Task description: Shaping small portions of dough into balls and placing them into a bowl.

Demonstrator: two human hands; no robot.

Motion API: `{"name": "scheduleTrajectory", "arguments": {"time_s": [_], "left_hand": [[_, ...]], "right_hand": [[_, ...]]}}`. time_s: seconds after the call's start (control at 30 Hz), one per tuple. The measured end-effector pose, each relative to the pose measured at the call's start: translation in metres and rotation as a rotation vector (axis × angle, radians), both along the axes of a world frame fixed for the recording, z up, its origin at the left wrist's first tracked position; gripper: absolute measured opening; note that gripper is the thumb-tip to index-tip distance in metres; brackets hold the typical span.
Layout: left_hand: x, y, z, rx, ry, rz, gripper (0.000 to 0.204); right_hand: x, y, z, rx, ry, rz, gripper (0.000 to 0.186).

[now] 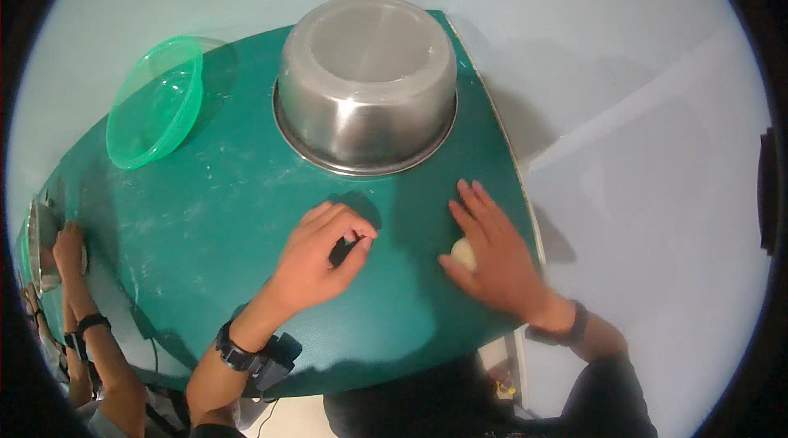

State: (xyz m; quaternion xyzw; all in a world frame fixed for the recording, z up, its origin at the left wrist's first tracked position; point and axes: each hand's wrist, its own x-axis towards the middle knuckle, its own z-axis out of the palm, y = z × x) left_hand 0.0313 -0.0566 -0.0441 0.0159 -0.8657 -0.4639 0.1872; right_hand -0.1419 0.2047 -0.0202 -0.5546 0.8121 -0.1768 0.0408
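Observation:
My right hand lies over a pale, round ball that looks like dough. Its fingers stretch out flat and the thumb is apart, with part of the ball showing between thumb and forefinger; the palm hides the rest. Left of it, my left hand hovers just above the green tabletop. The fingers of that hand curl in, and thumb tip and fingertips come close together around a small gap, with nothing visible in it. An upturned steel basin stands on the table beyond both hands.
A translucent green plastic basket sits at the table's far left edge. At the left, another person's hand reaches to a metal bowl. The table's right edge runs close by my right hand. White powdery smears mark the tabletop.

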Motion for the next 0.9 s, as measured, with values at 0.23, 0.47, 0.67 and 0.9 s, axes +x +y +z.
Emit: {"name": "scheduleTrajectory", "arguments": {"time_s": [0.23,0.47,0.67,0.9], "left_hand": [[0.000,-0.002,0.006,-0.057,-0.042,-0.021,0.021],[0.000,0.000,0.007,-0.057,-0.018,-0.021,0.021],[0.003,0.002,0.001,-0.051,0.016,-0.009,0.020],[0.004,0.002,-0.002,-0.046,0.015,-0.003,0.018]], "right_hand": [[0.013,0.025,0.020,0.111,-0.046,0.075,0.074],[0.024,0.043,0.014,0.060,-0.065,0.052,0.066],[0.026,0.048,0.008,-0.061,-0.127,0.060,0.064],[0.032,0.048,0.010,-0.126,-0.189,0.070,0.058]]}}
